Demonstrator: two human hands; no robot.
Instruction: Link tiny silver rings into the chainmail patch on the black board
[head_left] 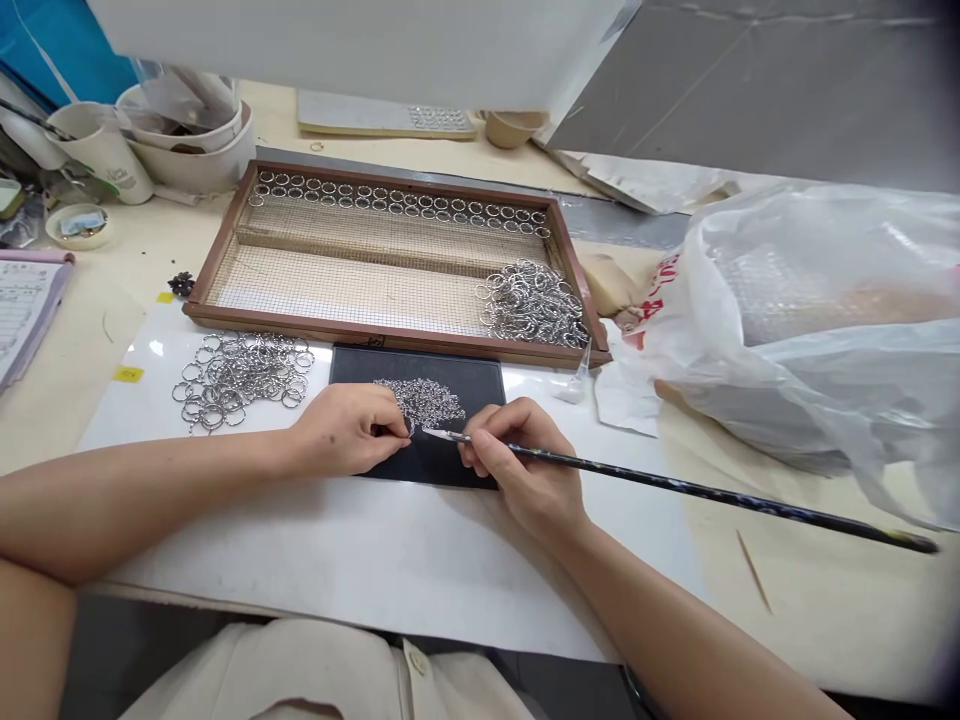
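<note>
Between the thumb and forefinger of my left hand [349, 430] is pinched a silver ring, mostly hidden by the fingers. My right hand [529, 460] grips a thin paintbrush [675, 485] with a long dark handle, its pale tip close to the left fingertips. Both hands are over a black mat [427, 468], on which lies a heap of tiny shiny beads or stones [431, 402]. Left of the mat is a loose pile of silver rings [244, 375] on the white sheet [360, 540].
Behind the mat stands a wood-framed mesh tray [337, 325] with rows of rings [397, 198] and a ring heap [532, 305]. A plastic bag [810, 330] bulges at right, near a toothpick [754, 572]. Cups [112, 150] stand at back left; a white panel [375, 45] overhangs.
</note>
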